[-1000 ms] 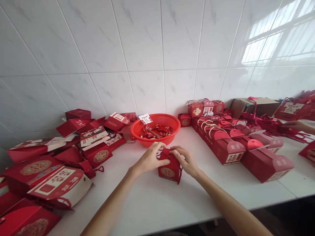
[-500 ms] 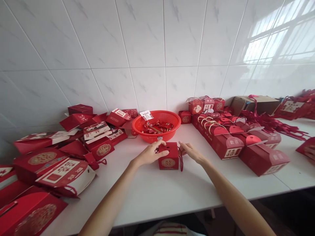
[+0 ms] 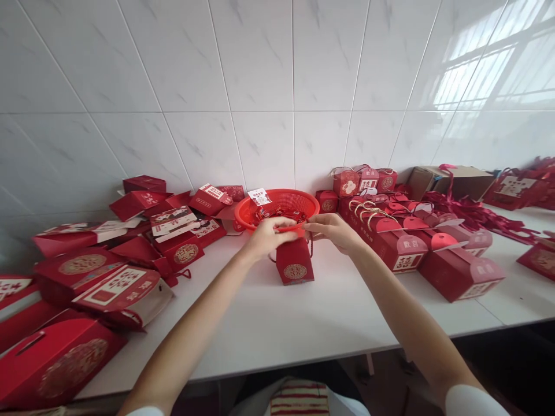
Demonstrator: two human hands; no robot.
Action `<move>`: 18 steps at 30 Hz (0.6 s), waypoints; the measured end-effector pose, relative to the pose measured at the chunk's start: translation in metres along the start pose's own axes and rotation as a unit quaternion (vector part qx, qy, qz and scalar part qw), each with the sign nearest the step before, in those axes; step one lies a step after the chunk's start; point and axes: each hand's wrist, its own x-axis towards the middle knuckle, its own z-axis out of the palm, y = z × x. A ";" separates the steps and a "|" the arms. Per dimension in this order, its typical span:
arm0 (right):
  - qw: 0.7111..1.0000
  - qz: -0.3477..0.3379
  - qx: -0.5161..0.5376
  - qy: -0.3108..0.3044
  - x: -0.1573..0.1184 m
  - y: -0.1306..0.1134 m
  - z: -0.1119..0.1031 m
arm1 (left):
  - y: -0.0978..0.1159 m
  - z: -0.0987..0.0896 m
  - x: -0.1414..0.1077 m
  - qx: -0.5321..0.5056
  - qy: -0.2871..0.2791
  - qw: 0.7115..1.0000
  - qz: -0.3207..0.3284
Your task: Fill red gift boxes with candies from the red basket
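Well, in the head view, our left hand (image 3: 267,238), nearly closed, grips the top of a small red box (image 3: 296,263) before the basket (image 3: 303,200); our right hand (image 3: 340,233) bunches its fingertips there, hold unclear.

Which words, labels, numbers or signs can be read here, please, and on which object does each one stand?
"囍": on the white panel of the left front box in the right-hand group.
"歡喜", probably: above that panel.
"囍": on the middle box of three at the back.
"歡喜", probably: above it.
Too small or blurred: white card at the basket, gold emblem on the nearest upright box, print on the left-hand boxes.
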 end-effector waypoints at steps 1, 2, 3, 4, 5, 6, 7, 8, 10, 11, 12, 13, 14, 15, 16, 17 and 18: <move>1.000 0.002 -0.017 -0.001 0.003 -0.004 0.002 | 0.009 -0.004 0.001 -0.049 -0.007 0.999 -0.011; 0.999 0.004 -0.031 -0.003 0.005 -0.007 0.003 | 0.017 -0.008 0.002 -0.092 -0.018 0.995 -0.021; 0.999 0.006 -0.044 -0.005 0.008 -0.009 0.004 | 0.024 -0.011 0.003 -0.127 -0.033 0.991 -0.028; 0.998 0.006 -0.056 -0.006 0.009 -0.011 0.005 | 0.030 -0.013 0.003 -0.150 -0.050 0.987 -0.033; 0.998 0.005 -0.067 -0.005 0.011 -0.012 0.006 | 0.035 -0.014 0.003 -0.164 -0.067 0.984 -0.035; 0.997 0.004 -0.079 -0.001 0.012 -0.013 0.008 | 0.038 -0.013 0.003 -0.168 -0.085 0.982 -0.036; 0.996 0.002 -0.090 0.003 0.014 -0.013 0.010 | 0.041 -0.011 0.002 -0.161 -0.105 0.981 -0.037; 0.995 0.000 -0.100 0.007 0.015 -0.013 0.012 | 0.043 -0.008 0.002 -0.147 -0.123 0.981 -0.037; 0.993 -0.008 -0.118 0.022 0.017 -0.010 0.018 | 0.043 -0.001 0.002 -0.107 -0.146 0.983 -0.030; 0.991 -0.013 -0.125 0.033 0.018 -0.007 0.021 | 0.042 0.003 0.002 -0.085 -0.148 0.985 -0.022; 0.990 -0.017 -0.133 0.047 0.019 -0.004 0.023 | 0.041 0.007 0.003 -0.065 -0.146 0.987 -0.013; 0.988 -0.021 -0.139 0.063 0.019 0.000 0.025 | 0.038 0.010 0.003 -0.045 -0.140 0.989 -0.001; 0.986 -0.024 -0.145 0.077 0.019 0.004 0.026 | 0.035 0.013 0.003 -0.023 -0.132 0.991 0.011; 0.985 -0.025 -0.149 0.088 0.019 0.008 0.026 | 0.031 0.014 0.002 0.003 -0.124 0.992 0.022; 0.984 -0.024 -0.148 0.095 0.018 0.011 0.025 | 0.027 0.015 0.001 0.032 -0.114 0.992 0.029; 0.984 -0.023 -0.144 0.101 0.017 0.014 0.024 | 0.022 0.016 0.000 0.062 -0.100 0.992 0.032; 0.985 -0.022 -0.137 0.106 0.016 0.017 0.022 | 0.016 0.016 -0.001 0.092 -0.084 0.992 0.034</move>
